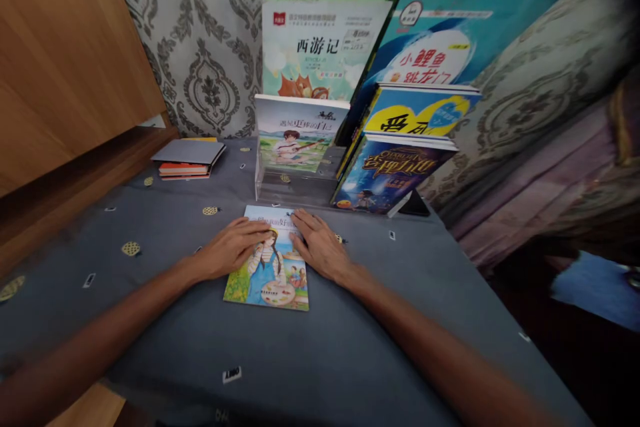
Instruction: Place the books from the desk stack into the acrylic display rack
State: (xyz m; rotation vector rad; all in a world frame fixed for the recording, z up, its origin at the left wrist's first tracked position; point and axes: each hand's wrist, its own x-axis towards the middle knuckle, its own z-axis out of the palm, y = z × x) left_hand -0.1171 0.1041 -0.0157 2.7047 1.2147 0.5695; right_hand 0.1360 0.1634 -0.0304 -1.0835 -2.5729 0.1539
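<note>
- The left hand (pixel 233 248) lay flat, palm down and fingers loosely spread, on the left edge of the book (pixel 270 283); it gripped nothing.
- The right hand (pixel 320 248) lay just as flat and open on the book's far right corner, its fingertips close to those of the left hand, and it too held nothing.
- The book lay face up on the grey cloth (pixel 350 347), its cover showing a girl in a blue dress.
- Just beyond it stood a clear stand (pixel 295 190) with a pale book (pixel 300 137) upright in it.
- Right of the stand leaned a dark book (pixel 387 173), with a yellow book (pixel 417 113) behind it and a teal book (pixel 440 47) farther back.
- A white book (pixel 320 47) stood behind the stand, by the patterned wall (pixel 200 47).
- Far left on the cloth lay a stack (pixel 187 160) of thin books, a grey one on top.
- A wooden cabinet (pixel 65 73) rose at the left.
</note>
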